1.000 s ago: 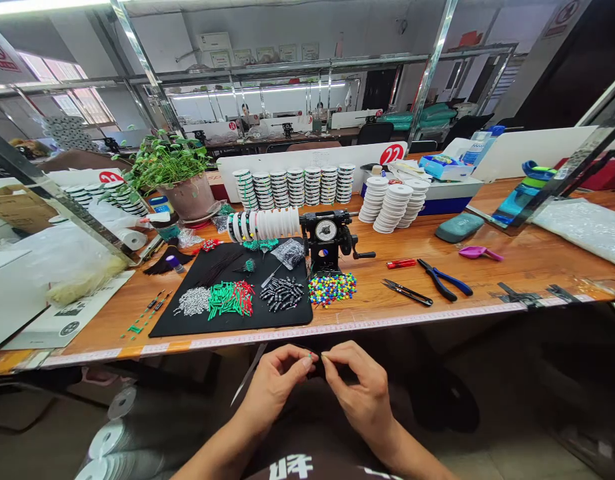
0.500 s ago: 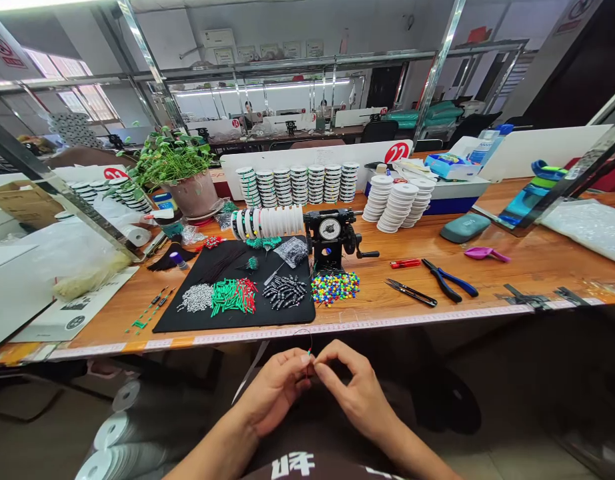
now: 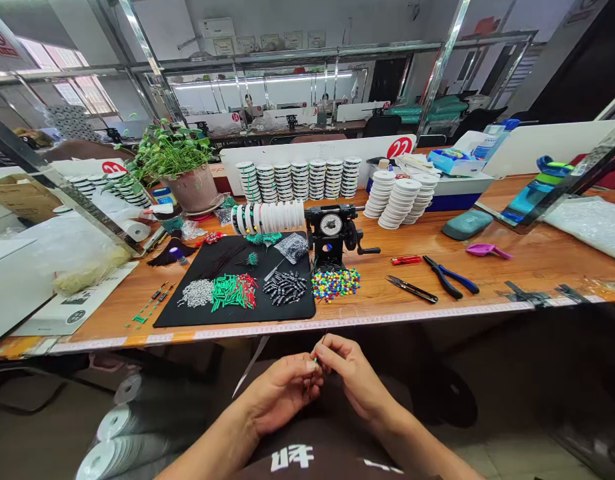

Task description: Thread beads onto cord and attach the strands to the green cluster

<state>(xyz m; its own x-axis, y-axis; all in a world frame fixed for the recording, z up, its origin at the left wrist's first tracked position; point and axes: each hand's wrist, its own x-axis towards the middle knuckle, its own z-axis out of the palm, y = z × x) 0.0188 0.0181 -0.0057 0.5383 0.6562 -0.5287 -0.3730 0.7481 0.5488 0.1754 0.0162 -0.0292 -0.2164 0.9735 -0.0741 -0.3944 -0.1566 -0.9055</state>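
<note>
Just below the table's front edge, my two hands meet. My left hand (image 3: 282, 390) is closed, thumb against fingers, on a thin line with small green and red pieces (image 3: 315, 361). My right hand (image 3: 357, 377) pinches the same thin line at its upper end, its fingertips touching those of the left. Most of the line is hidden by the fingers. Beyond them on a black mat (image 3: 237, 319) lie green and red tubes (image 3: 232, 292), silvery beads (image 3: 196, 293) and black tubes (image 3: 285, 289). Multicoloured beads (image 3: 336, 285) are heaped beside the mat.
A hand-cranked winder (image 3: 332, 233) carries a row of white spools (image 3: 277, 217). Tweezers (image 3: 411, 289), pliers (image 3: 450, 277) and a red cutter (image 3: 405, 260) lie at right. White spool stacks (image 3: 400, 203) and a potted plant (image 3: 187, 193) stand behind.
My right hand has shifted slightly, its fingers now closer together and pinching the line higher up. The loop of line that stood above my hands no longer shows.
</note>
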